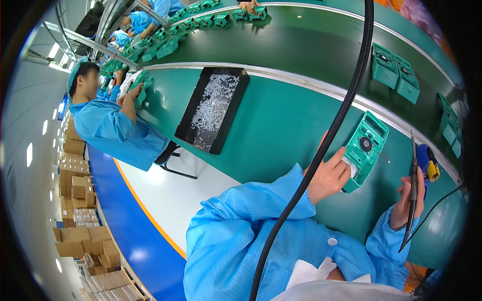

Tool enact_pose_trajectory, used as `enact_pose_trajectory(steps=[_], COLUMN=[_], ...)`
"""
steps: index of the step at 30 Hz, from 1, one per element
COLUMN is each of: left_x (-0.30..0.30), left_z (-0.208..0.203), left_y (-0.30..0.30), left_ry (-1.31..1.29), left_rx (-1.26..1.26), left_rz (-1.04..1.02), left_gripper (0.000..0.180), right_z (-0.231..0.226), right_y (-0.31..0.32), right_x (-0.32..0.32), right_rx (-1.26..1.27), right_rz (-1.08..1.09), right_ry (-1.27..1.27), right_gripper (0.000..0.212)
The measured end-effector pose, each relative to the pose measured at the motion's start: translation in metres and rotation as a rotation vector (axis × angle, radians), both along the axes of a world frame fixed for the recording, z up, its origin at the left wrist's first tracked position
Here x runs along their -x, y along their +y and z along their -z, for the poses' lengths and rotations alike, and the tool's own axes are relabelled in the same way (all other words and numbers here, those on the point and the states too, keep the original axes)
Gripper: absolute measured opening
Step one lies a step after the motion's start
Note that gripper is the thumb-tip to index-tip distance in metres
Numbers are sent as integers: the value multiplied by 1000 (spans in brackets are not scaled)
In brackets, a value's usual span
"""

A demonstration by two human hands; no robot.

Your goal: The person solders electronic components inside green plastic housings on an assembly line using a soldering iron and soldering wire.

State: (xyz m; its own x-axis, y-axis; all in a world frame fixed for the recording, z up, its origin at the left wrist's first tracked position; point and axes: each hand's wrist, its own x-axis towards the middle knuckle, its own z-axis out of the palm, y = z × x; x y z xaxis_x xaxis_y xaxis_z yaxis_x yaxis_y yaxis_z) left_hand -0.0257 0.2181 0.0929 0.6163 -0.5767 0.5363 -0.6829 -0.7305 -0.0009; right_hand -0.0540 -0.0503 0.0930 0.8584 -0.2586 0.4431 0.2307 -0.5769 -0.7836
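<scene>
My left hand [329, 173] grips the near left edge of a green plastic housing [370, 131] on the green worktable. A round black part [365, 144] with a thin wire sits inside the housing. Something white [352, 168] shows beside my fingertips; its kind is unclear. In my right hand [407, 200] is a soldering iron [413, 183], held upright with its thin tip pointing away from me, to the right of the housing and apart from it. A blue and yellow holder [428, 163] stands just beyond that hand.
A thick black hose [321, 150] crosses the view. A black tray [236, 108] of small pale pieces lies left. Beyond a metal rail, a conveyor [301, 42] carries green housings [394, 72]. A co-worker in blue [108, 120] sits left; cardboard boxes [80, 188] line the floor.
</scene>
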Motion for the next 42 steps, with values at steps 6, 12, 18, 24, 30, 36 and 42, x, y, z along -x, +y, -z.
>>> enact_pose_trajectory(steps=[6,12,18,24,30,36,42], left_x=[10,13,10,9,10,10,10], left_z=[16,33,29,29,28,29,27], left_y=[-28,-23,-18,-22,-22,-21,-20], left_ry=[-5,141,189,147,134,138,148], left_rx=[230,244,238,259,257,258,253], left_rz=[29,122,159,179,194,196,193], left_gripper=[27,51,46,39,38,38,39], right_z=[-11,-27,-55,-35,-24,-21,-17], right_y=[-3,3,26,27,28,30,30], right_x=[9,10,-1,-10,-14,-18,-20], right_rx=[-140,-154,129,162,110,96,82], right_rz=[20,-118,-237,-232,-232,-244,-253], right_ry=[-32,-96,-112,-164,-96,-115,-123], right_gripper=[41,34,20,14,14,13,14])
